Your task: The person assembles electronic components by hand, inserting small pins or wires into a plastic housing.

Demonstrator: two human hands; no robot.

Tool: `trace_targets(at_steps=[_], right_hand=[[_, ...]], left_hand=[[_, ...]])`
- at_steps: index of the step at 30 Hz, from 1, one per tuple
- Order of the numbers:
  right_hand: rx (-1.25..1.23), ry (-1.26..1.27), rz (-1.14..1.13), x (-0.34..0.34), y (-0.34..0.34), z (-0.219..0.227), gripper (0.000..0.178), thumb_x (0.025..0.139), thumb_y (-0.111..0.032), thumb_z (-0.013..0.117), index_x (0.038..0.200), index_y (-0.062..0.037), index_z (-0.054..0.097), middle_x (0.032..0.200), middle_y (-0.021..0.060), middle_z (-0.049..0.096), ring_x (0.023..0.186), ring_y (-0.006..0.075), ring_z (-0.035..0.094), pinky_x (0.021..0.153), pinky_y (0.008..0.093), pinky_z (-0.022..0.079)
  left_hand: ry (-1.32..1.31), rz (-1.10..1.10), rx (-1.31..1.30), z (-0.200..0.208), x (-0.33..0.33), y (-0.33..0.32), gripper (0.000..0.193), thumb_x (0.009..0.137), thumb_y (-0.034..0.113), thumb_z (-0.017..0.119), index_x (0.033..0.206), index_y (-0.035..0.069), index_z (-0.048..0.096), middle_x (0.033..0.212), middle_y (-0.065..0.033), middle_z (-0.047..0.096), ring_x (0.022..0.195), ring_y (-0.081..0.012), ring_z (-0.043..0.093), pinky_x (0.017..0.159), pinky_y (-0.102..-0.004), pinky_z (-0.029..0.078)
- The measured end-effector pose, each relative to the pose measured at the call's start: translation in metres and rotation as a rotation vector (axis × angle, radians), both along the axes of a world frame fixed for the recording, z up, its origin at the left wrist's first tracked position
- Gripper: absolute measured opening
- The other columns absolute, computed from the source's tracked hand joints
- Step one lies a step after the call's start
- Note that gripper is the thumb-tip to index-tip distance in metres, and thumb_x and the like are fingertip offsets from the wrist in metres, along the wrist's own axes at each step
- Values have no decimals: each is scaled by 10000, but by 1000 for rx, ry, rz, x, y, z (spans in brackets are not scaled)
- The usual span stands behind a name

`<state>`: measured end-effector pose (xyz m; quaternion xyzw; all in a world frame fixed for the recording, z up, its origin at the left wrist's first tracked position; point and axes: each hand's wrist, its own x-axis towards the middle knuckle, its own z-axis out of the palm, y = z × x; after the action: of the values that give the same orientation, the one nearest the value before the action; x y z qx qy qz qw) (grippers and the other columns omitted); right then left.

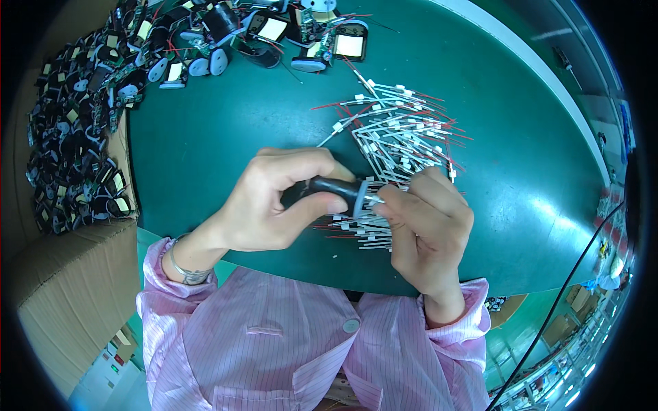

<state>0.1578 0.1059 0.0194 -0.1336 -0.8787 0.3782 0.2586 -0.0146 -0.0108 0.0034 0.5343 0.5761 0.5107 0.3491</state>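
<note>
My left hand (277, 198) is wrapped round a black cylindrical housing (336, 188) with a grey end cap (361, 198), its thumb and fingers closed along the sides. The cap faces right, toward my right hand (432, 229). Thumb and forefinger of that hand are pinched on a thin whitish piece (374, 198) right at the cap; its far end is hidden by the fingers. Beneath and behind both hands spreads a loose heap of thin white-sleeved wire leads (391, 140) with red ends and small white connectors.
More black housings with grey caps and green circuit boards (267, 34) lie at the table's far left. A cardboard box (75, 274) full of similar parts stands on the left. The green table (528, 157) curves round; a black cable (548, 315) hangs at right.
</note>
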Motion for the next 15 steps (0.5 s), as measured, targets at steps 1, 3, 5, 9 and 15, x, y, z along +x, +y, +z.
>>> trace_targets(at_steps=[1,3,5,9,15], right_hand=[[69,-4,-46,0,-3,-2,223,605,49,649,823,3,658,657,63,453,557,228,433,508,358,331],[142,1,-82,-2,-5,-5,224,609,56,655,827,6,658,650,63,448,554,228,429,504,356,330],[24,32,-102,-2,-4,-6,209,622,74,668,822,15,661,635,66,460,548,224,427,493,344,324],[-103,-2,-122,-5,-3,-3,116,700,77,686,802,26,664,611,88,477,533,220,443,488,329,327],[-606,-181,-417,-14,60,-5,207,904,-145,623,829,26,711,621,-8,543,558,87,457,513,279,380]], left_hand=[[-50,11,9,1,2,0,171,749,-52,690,911,-38,637,743,-124,603,589,-226,560,513,-315,401],[42,42,-10,3,1,0,167,764,-36,695,922,-34,642,757,-123,606,609,-218,566,520,-298,402],[18,-37,0,4,-4,0,214,758,-22,732,930,-102,632,803,-155,644,690,-226,589,607,-307,460],[54,-15,35,10,-12,1,202,829,71,695,967,-66,640,900,-142,676,732,-237,624,671,-321,483],[1184,923,16,3,-83,-13,97,842,105,659,898,26,662,942,-105,644,932,-295,578,831,-382,447]])
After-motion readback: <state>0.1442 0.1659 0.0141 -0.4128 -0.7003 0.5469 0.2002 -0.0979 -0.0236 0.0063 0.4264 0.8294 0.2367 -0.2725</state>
